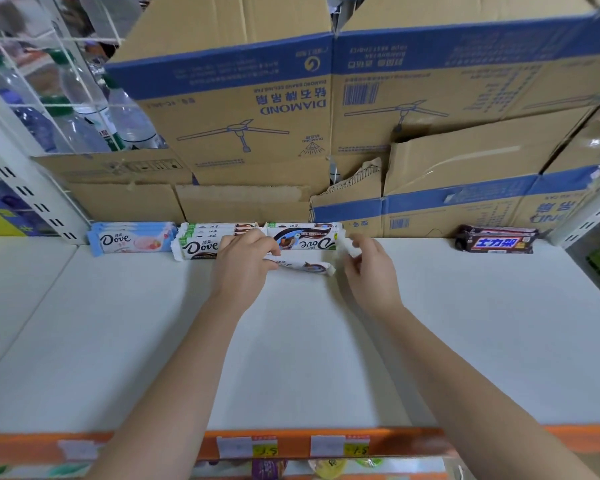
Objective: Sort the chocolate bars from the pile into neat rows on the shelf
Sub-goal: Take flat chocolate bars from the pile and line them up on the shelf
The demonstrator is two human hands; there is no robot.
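Cardboard boxes (257, 116) back the shelf (291, 358); left hand (245, 258) grips a Dove bar (303, 265).

Cardboard boxes (257, 109) with blue bands fill the top; water bottles (84, 105) sit upper left behind wire mesh (54, 39); price tags (340, 445) line the bottom edge.

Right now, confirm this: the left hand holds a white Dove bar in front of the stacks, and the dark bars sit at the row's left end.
Not quite. The head view shows the dark bars at the row's right end, not the left. The left hand does hold a white Dove bar in front of the stacks.
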